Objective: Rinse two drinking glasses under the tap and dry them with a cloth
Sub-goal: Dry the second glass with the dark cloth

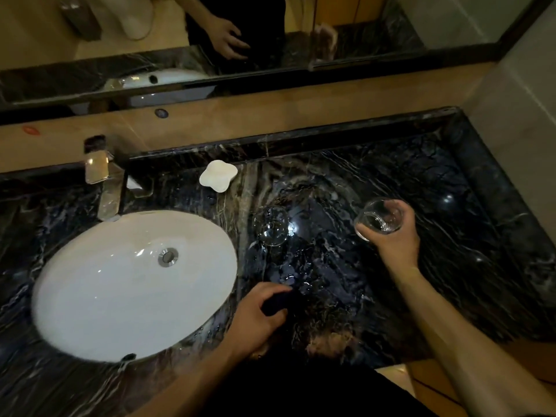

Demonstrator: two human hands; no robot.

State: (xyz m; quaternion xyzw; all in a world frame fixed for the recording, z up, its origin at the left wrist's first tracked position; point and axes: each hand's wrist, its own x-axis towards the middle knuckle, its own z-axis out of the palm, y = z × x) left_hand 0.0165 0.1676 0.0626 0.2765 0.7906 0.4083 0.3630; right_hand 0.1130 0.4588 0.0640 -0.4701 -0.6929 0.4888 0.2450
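**Dark marble, one glass lifted, one standing**

Dark cloth [278,302] sits near the counter's [376,296] front edge, right of the white basin [90,296]; the left hand [255,317] curls its fingers around it. Beyond lies bare marble. The standing glass [270,225] is beside the basin rim. Farther right, the right hand [394,236] grips the second glass [379,219], tilted, above the counter. The tap [105,188] and a white dish [218,176] line the back edge.

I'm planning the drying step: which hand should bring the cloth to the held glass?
Left. The left hand already grips the dark cloth on the counter, while the right hand holds the glass.
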